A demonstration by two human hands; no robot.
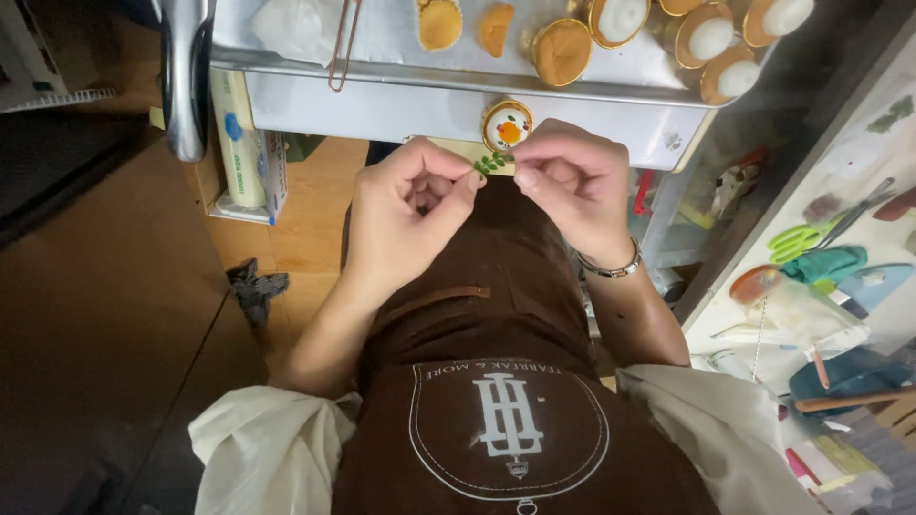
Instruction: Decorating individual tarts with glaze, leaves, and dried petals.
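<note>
My left hand [405,215] and my right hand [571,186] meet in front of my brown apron [482,401], just below the steel table edge [401,107]. Between their pinched fingertips they hold a small green leafy sprig [490,164]. Right above the sprig, at the table's front edge, sits a small cup dessert with a white top and orange decoration [507,126]. A metal bracelet is on my right wrist.
On the steel table stand several gold-cupped desserts with white tops [711,38], plain orange-brown ones [561,51], a pair of copper tongs [342,48] and a white bag [296,27]. A cluttered shelf with green scissors [794,240] lies right. Wooden floor is at left.
</note>
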